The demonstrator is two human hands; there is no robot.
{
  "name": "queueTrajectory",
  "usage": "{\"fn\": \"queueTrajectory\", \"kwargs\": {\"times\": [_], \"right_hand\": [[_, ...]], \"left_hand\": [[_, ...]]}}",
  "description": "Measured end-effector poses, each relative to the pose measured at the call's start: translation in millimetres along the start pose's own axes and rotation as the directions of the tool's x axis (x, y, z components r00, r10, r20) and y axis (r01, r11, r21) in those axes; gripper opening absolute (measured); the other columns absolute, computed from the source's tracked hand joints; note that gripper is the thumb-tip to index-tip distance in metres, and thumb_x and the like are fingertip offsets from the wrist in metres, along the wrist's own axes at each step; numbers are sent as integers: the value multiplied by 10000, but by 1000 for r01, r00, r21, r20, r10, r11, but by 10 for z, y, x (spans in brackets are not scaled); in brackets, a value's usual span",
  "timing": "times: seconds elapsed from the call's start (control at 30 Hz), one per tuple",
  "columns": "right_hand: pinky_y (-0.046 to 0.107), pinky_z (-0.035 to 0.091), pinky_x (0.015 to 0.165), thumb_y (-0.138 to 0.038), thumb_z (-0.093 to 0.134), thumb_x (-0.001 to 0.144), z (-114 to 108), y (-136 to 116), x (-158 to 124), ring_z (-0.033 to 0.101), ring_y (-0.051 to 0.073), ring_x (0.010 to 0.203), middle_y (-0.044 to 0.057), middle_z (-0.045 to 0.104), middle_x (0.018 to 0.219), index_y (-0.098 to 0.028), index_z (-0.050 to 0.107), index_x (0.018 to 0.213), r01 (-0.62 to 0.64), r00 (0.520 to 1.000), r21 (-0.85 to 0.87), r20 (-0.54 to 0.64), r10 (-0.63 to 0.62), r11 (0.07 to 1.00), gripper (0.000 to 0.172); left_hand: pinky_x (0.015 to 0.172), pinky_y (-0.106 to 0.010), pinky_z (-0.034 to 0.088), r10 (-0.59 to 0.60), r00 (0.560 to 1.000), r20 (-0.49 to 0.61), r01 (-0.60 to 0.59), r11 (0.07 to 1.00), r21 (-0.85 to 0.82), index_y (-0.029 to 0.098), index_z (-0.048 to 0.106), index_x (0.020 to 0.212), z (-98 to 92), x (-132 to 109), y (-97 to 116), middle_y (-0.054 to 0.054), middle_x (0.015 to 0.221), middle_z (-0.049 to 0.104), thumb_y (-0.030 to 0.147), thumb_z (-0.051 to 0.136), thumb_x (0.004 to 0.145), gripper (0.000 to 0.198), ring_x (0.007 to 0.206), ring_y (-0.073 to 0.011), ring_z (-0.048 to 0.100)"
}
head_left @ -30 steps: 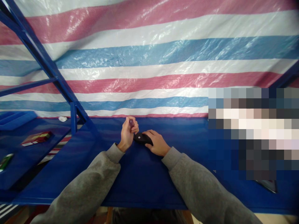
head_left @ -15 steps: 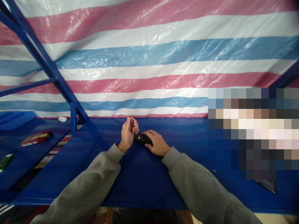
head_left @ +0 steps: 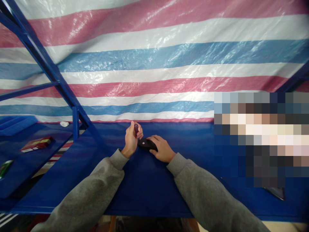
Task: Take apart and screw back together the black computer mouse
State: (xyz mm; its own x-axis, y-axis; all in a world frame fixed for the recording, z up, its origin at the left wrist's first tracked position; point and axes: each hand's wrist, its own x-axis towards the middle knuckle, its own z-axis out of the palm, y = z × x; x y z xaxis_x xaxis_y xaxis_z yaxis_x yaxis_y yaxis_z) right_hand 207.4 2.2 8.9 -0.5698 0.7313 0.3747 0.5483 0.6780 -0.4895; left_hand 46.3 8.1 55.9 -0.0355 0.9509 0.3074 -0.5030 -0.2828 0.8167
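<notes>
black elongated plastic-looking object [head_left: 146, 145], probably light and stiff, suits gripping across its sides, as the curled right hand [head_left: 164, 149] does, while the left hand [head_left: 130, 137] clasps a small dark-purple piece [head_left: 136, 129].

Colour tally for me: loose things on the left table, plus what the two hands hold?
Blue: 1 tray
Mainly red: 1 box
Green: 1 small item
White: 1 scrap
Purple: 1 small thing, left hand
Black: 1 longish thing, right hand
Total: 6
</notes>
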Motion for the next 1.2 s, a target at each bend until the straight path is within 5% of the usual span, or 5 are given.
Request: {"fn": "queueTrajectory", "kwargs": {"times": [0.33,0.67,0.87,1.2], "right_hand": [[391,382,993,-153,648,707,3,-7,-4,496,241,1096,92,543,1181,-187,508,1213,6,1000,2,-1,-6,1000,526],[391,377,1000,-149,650,702,-5,-17,-5,490,242,1107,97,541,1193,-182,510,1212,-3,1000,2,5,3,1000,530],[383,380,998,-152,651,707,-3,-22,-6,491,240,1101,98,539,1188,-175,507,1220,2,1000,2,2,-2,1000,533],[396,382,994,-157,651,713,-1,-21,-7,494,242,1098,95,541,1185,-183,505,1216,3,1000,12,1,-3,1000,524]], "left_hand": [[416,-172,258,62,998,12,-61,998,-22,208,392,771,7,-40,-2,66,549,371,379,530,874,242,415,-58,298],[424,-197,279,-45,998,41,46,999,-24,161,426,601,1,-17,24,52,482,286,510,466,866,440,407,-60,286],[429,-189,275,23,997,73,-20,999,-34,205,448,813,1,-61,23,88,471,252,490,484,868,292,391,-64,233],[418,-187,282,37,999,21,-37,999,6,202,341,721,30,-42,50,65,533,384,434,513,855,319,405,-63,328]]}}
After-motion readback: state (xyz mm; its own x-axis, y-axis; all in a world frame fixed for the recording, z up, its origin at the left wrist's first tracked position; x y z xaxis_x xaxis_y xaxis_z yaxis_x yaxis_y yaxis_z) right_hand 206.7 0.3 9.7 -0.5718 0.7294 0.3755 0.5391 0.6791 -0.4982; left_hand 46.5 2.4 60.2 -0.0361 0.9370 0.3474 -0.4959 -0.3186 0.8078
